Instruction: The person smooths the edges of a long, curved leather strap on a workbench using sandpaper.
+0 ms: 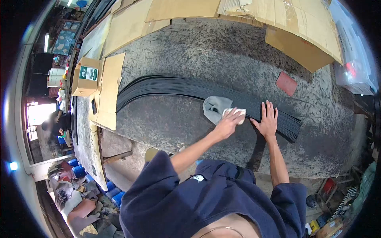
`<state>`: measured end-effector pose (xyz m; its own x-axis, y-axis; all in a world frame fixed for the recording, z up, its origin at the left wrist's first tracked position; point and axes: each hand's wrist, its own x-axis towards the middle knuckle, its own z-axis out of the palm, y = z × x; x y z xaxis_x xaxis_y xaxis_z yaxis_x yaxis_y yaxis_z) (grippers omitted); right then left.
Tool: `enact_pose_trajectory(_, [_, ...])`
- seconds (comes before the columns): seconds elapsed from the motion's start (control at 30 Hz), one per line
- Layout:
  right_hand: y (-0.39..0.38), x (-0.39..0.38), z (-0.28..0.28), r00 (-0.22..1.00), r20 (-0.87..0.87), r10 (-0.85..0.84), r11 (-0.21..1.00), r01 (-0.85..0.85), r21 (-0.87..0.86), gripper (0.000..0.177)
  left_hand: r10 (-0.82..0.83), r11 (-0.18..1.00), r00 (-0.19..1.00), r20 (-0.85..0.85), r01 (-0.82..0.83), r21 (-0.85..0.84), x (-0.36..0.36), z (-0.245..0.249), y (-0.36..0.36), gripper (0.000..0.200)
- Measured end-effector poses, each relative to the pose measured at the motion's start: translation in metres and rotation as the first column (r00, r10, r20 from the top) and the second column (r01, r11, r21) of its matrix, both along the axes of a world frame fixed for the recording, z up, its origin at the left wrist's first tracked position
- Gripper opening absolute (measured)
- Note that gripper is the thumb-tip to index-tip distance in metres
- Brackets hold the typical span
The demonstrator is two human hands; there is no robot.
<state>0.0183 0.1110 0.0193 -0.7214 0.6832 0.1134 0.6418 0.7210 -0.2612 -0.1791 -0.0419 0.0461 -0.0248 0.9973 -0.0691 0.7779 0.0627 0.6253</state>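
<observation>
A long bundle of thin black strips (170,87) lies in a curve across the dark, worn table (166,119). My left hand (227,126) is closed on a small whitish pad, perhaps folded cloth (239,115), near the bundle's lower edge. Just left of that hand, a grey, rounded, cloth-like item (212,113) with a dark hollow rests against the strips. My right hand (268,121) lies palm down with fingers spread on the strips, near their right end. Its fingers hold nothing.
Cardboard sheets (285,20) cover the table's far side. A reddish flat piece (286,83) lies beyond the bundle. At left stand an open carton (85,81) and a dark phone-like object (94,106). Clear plastic (353,51) is at right. A person (59,125) appears far left.
</observation>
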Motion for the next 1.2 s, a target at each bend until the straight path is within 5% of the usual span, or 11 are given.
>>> enact_pose_trajectory(0.17, [-0.001, -0.001, -0.002, 1.000, -0.024, -0.010, 0.999, 0.011, 0.038, 0.091, -0.060, 0.903, 0.998, 0.007, 0.057, -0.425, -0.007, 0.044, -0.134, 0.047])
enact_pose_trajectory(0.27, [-0.001, -0.001, -0.003, 1.000, -0.017, -0.005, 0.998, 0.006, 0.061, 0.091, 0.438, 0.804, 0.883, 0.169, -0.301, -0.513, -0.032, 0.058, -0.162, 0.035])
enact_pose_trajectory(0.37, [-0.003, -0.002, 0.000, 1.000, -0.008, -0.004, 0.999, 0.004, 0.048, 0.091, 0.710, 0.599, 0.084, 0.700, -0.595, -0.536, -0.072, 0.053, -0.101, 0.034])
enact_pose_trajectory(0.47, [-0.003, -0.001, 0.002, 1.000, -0.011, -0.010, 0.999, 0.011, 0.042, 0.092, 0.582, 0.767, 0.801, 0.139, -0.598, 0.234, -0.062, 0.060, -0.012, 0.030])
enact_pose_trajectory(0.6, [-0.004, 0.000, 0.000, 1.000, -0.024, -0.001, 0.998, 0.003, 0.057, 0.093, 0.170, 0.953, 0.985, -0.011, -0.161, 0.258, -0.014, -0.023, 0.046, 0.039])
enact_pose_trajectory(0.83, [-0.002, -0.001, -0.002, 0.999, -0.035, -0.011, 0.999, 0.012, 0.048, 0.092, 0.431, 0.900, 0.848, -0.308, -0.381, 0.212, -0.101, -0.050, 0.012, 0.050])
enact_pose_trajectory(0.87, [-0.002, 0.001, -0.002, 0.999, -0.030, -0.013, 0.999, 0.015, 0.049, 0.092, 0.700, 0.710, 0.689, 0.188, -0.701, -0.070, -0.124, -0.023, 0.012, 0.048])
enact_pose_trajectory(0.93, [-0.001, -0.001, -0.002, 1.000, -0.018, -0.006, 0.998, 0.008, 0.064, 0.091, 0.729, 0.681, 0.561, -0.393, -0.655, 0.328, -0.142, -0.085, 0.013, 0.045])
enact_pose_trajectory(1.0, [-0.002, -0.004, -0.002, 0.999, -0.033, -0.008, 0.997, 0.011, 0.073, 0.091, 0.738, 0.603, 0.563, 0.373, -0.797, 0.009, -0.080, -0.086, 0.046, 0.046])
enact_pose_trajectory(1.1, [-0.002, -0.001, -0.002, 0.999, -0.034, 0.000, 0.997, 0.002, 0.078, 0.090, 0.077, 0.946, 0.947, -0.312, 0.030, 0.324, -0.038, -0.062, 0.045, 0.039])
enact_pose_trajectory(1.2, [0.001, -0.002, -0.002, 0.999, -0.032, -0.005, 0.998, 0.007, 0.068, 0.090, 0.713, 0.701, 0.670, 0.206, -0.670, -0.246, -0.108, 0.003, 0.050, 0.045])
